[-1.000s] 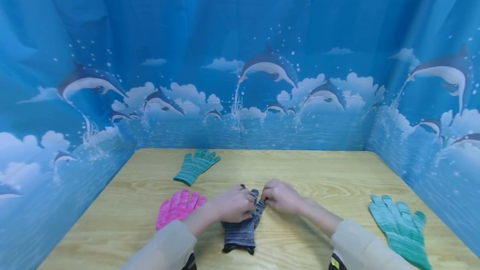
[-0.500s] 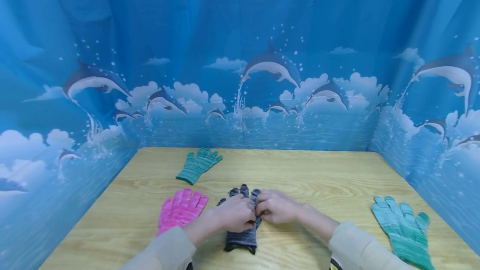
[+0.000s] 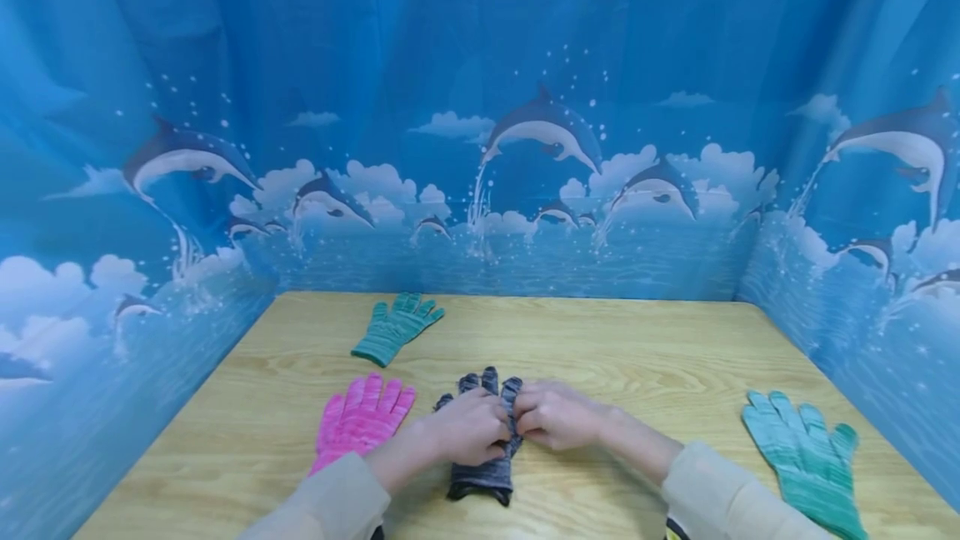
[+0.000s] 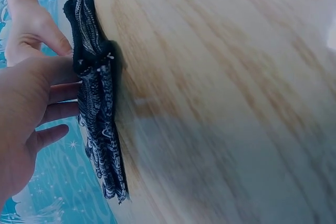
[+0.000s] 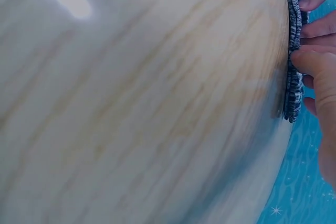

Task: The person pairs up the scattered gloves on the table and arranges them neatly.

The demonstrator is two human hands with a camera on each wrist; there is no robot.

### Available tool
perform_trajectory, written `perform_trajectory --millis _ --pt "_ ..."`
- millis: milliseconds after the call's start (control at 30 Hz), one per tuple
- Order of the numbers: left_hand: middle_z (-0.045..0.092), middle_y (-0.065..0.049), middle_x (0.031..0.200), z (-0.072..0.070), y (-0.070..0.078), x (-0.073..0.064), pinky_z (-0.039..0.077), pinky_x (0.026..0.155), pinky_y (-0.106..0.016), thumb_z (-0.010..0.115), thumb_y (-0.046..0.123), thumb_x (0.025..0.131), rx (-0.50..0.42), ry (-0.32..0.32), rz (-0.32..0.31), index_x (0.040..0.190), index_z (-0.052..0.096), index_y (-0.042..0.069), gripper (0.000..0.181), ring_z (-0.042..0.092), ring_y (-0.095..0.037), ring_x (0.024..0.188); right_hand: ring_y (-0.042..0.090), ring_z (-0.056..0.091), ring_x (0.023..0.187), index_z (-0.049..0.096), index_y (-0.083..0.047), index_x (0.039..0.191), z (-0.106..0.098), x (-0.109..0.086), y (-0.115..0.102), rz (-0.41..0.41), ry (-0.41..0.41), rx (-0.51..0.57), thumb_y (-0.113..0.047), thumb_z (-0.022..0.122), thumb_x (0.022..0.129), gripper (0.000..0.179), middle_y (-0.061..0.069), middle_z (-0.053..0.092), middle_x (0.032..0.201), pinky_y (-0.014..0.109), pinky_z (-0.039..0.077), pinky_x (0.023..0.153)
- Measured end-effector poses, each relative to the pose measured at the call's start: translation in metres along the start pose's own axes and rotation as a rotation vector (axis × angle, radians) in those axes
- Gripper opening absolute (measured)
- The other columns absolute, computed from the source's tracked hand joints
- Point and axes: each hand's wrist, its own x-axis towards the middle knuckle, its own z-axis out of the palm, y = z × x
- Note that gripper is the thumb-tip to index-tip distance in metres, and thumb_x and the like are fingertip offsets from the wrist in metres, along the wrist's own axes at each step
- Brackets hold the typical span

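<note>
The fingers of the right hand (image 3: 558,415) were drawn close together and pinched the right edge of a mottled grey-and-black knitted glove (image 3: 483,473), with the thumb near the fingertips. The fingers of the left hand (image 3: 472,427) lay over the middle of the same glove, rather near to one another; since the palm was turned down and the left wrist view was dark, I could not tell if they also gripped the fabric or only pressed it. The glove was on the pale wood-grain table (image 3: 637,340), between a bright pink striped knitted glove (image 3: 363,419) and, well apart on the right, a light green striped knitted glove (image 3: 813,465). In my judgement, a strong pull by the right hand could bunch the fabric or turn the whole glove, if the left hand pressed too weakly. The left forearm, passing just above the pink glove, could also push it if it sank lower. The grey glove itself looked soft and thin, with its black cuff (image 3: 480,492) towards the person, its finger ends (image 3: 490,379) pointing away and partly spread, and its middle hidden.
</note>
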Motion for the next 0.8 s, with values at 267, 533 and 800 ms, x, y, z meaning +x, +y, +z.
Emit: perform_trajectory --millis 267,533,800 --pt "0.064 0.013 0.097 -0.001 0.000 -0.005 0.041 0.078 -0.024 0.064 0.042 0.084 0.001 0.004 0.042 0.102 0.069 0.030 0.023 0.054 -0.006 0.091 0.008 0.059 0.086 0.072 -0.014 0.084 -0.002 -0.005 -0.004 0.059 -0.045 0.028 -0.012 0.072 0.076 0.008 -0.004 0.065 0.089 0.016 0.044 0.084" --pt "0.063 0.008 0.105 -0.004 0.002 -0.010 0.041 0.085 -0.028 0.055 0.046 0.088 -0.002 -0.005 0.056 0.113 0.066 0.030 0.031 0.054 -0.009 0.097 0.007 0.060 0.086 0.072 -0.014 0.085 -0.003 -0.007 -0.005 0.087 -0.043 0.038 -0.011 0.071 0.077 0.009 -0.003 0.065 0.090 0.016 0.045 0.082" --pt "0.063 0.009 0.109 -0.007 0.005 -0.009 0.041 0.088 -0.030 0.054 0.043 0.090 -0.062 0.009 0.012 0.111 0.066 0.024 0.031 0.054 -0.009 0.102 0.013 0.063 0.089 0.072 -0.011 0.084 -0.007 -0.012 -0.004 0.209 -0.034 -0.029 -0.009 0.071 0.076 0.009 0.002 0.067 0.092 0.023 0.048 0.082"
